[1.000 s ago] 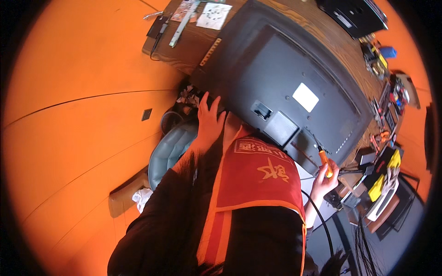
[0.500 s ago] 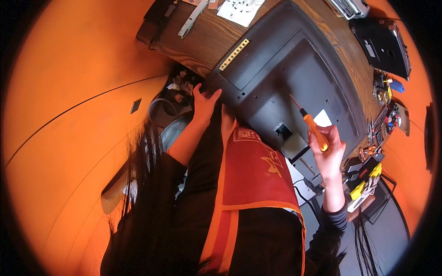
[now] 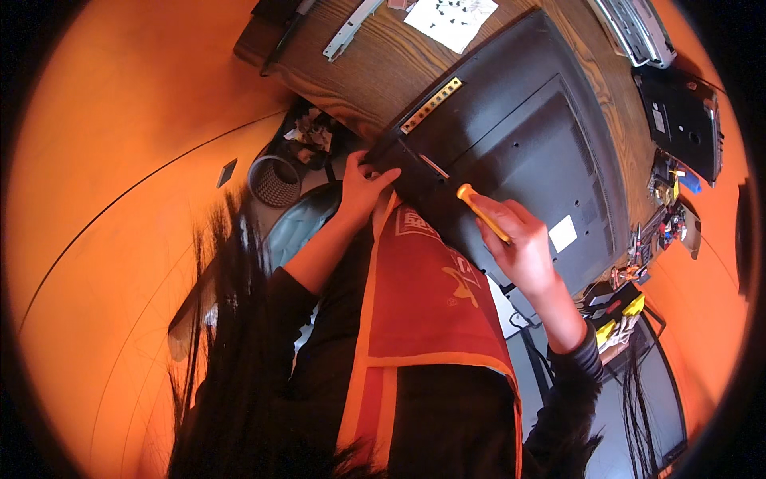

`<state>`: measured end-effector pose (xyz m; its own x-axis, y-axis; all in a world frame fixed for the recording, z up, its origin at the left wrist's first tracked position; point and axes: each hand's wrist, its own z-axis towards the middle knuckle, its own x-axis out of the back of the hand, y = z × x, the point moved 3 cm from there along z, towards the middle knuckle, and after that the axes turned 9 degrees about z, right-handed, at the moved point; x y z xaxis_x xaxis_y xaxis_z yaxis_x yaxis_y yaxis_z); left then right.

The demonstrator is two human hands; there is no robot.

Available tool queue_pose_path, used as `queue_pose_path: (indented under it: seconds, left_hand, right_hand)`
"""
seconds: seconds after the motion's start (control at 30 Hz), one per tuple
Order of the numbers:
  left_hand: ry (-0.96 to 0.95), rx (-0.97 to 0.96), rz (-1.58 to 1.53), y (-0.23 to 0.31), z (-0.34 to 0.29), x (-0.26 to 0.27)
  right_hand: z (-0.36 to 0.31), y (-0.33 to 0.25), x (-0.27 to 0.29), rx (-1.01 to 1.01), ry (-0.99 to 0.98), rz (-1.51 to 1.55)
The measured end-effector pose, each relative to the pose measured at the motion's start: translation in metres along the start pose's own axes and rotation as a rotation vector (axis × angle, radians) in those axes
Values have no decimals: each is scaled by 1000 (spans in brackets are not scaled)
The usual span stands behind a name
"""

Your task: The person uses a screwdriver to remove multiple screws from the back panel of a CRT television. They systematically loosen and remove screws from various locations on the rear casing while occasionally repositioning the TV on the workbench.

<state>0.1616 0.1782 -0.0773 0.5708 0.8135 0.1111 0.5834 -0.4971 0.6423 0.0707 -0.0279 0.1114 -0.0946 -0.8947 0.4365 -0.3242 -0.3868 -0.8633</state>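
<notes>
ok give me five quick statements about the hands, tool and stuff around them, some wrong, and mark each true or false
1. The right hand holds a screwdriver. True.
2. The left hand holds a second screwdriver. False: no tool shows in it; it is at the edge of the dark panel.
3. The panel bears a white label. True.
4. The apron is plain blue. False: it is red with orange trim.
5. The screwdriver's handle is green. False: it is orange.
</notes>
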Motion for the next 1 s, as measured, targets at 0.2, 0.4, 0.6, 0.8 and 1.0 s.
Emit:
queue_pose_path:
  seconds: [0.2,0.4,0.6,0.8,1.0]
  left_hand:
    - [-12,-13,73,-1,1,2]
    - [80,-72,87,-1,2,3]
    - [36,-8,163,-4,2,6]
    - [-36,0,126,5,1,6]
    - [-84,21,109,17,-1,7]
  right_hand:
    - [12,8,-4,-14,-36,14]
    - [4,7,7,-77,9,35]
    - [10,24,43,-134,216,98]
    - [-12,43,86,-408,468,111]
    - [-22,52,80,-355,453,-14]
